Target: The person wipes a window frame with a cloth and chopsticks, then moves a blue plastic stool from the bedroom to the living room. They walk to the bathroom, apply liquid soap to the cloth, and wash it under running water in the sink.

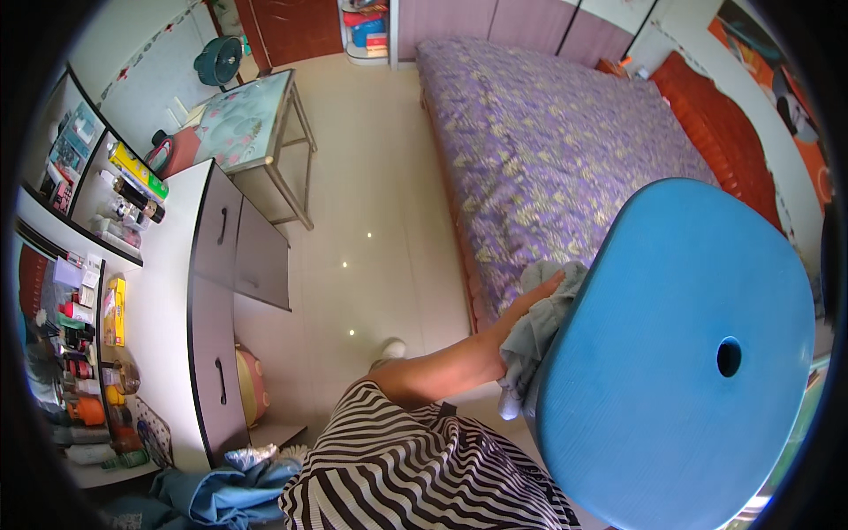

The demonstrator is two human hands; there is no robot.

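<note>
My left hand [555, 283] grips a crumpled grey-green cloth [536, 324], with only part of the hand showing above the folds. The cloth presses against the left edge of a blue plastic stool [649, 318], or so its broad, rounded seat with a finger hole suggests. That seat faces the camera and fills the right side of the view, close up. My bare left forearm reaches across from a black-and-white striped sleeve. My right hand is out of view.
A bed with a purple floral cover [543, 132] stands ahead. To the left is a white dresser [165, 265] with bottles and boxes. Beyond it are a glass-topped table [245, 119] and a green fan [218, 61]. Blue fabric [225, 493] lies at the bottom left.
</note>
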